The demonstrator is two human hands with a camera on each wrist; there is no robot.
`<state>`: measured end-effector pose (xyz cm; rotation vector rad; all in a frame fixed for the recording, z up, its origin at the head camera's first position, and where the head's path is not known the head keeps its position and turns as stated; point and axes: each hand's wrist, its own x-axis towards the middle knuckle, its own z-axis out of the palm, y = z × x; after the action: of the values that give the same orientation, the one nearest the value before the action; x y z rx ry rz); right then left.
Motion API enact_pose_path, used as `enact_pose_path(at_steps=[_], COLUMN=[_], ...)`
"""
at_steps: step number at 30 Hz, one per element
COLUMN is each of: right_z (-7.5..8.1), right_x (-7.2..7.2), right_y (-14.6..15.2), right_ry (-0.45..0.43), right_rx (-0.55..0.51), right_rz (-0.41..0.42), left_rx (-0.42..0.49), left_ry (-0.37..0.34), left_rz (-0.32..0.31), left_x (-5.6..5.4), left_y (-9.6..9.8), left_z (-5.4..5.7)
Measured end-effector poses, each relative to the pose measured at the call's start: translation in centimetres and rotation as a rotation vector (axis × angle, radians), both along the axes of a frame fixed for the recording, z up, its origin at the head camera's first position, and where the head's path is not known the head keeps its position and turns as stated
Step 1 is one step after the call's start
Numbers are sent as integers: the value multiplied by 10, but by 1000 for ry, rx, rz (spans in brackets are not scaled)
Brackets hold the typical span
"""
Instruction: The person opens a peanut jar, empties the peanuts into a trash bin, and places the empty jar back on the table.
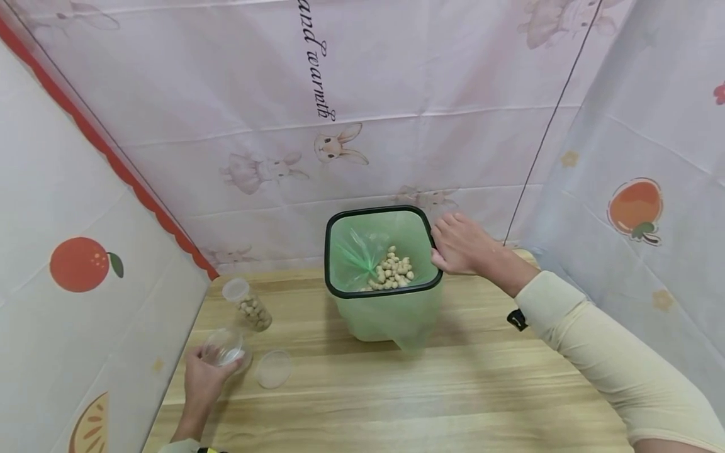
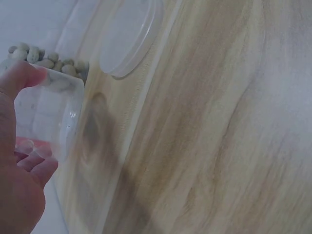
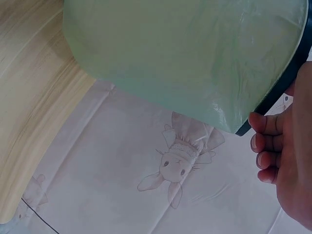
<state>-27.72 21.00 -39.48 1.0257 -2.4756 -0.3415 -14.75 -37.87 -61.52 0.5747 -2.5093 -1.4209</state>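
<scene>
My left hand [image 1: 205, 379] grips a clear plastic jar [image 1: 225, 346] at the table's left side, thumb and fingers round its wall. The left wrist view shows the jar [image 2: 48, 109] as see-through, with the thumb near its edge. A second clear jar [image 1: 253, 311], holding pale peanuts and topped by a white lid, stands just behind it. My right hand [image 1: 461, 244] holds the black rim [image 1: 334, 292] of a trash bin [image 1: 368, 318] lined with a green bag. Unshelled peanuts [image 1: 393, 270] lie inside the bin.
A round translucent lid [image 1: 274, 369] lies flat on the wooden table [image 1: 396, 402], right of the held jar. Printed cloth walls [image 1: 272, 132] stand at the back and both sides. A small black object [image 1: 517, 319] shows by the right sleeve.
</scene>
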Motion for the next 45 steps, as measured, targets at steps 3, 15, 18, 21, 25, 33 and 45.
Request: enact_pose_path(at_steps=[3,15,18,21,25,33,45], right_z=[1,2,2,2,2,2,3], right_x=[0,-1,-1,-1,0,1,2], right_y=[-1,-3,-3,-3,-3,-3,-2], right_ry=[0,12,8,3,-2,-9,-11], right_rx=[-1,2,3,3,1,-4,0], right_rz=[2,11,9,6,4,-2,-9], left_rx=[-2,37,42,26,-12,-14,15], left_ry=[-17,-62,-60,-71,-79,-50,-55], left_rz=[4,16,2,-10,-10,-9,-75], left_x=[0,4,4,4,4,4,6], left_y=[-2,-5,-3,-1,0,1,-4], left_z=[-3,-15,-16,-18,-21,-22,-15])
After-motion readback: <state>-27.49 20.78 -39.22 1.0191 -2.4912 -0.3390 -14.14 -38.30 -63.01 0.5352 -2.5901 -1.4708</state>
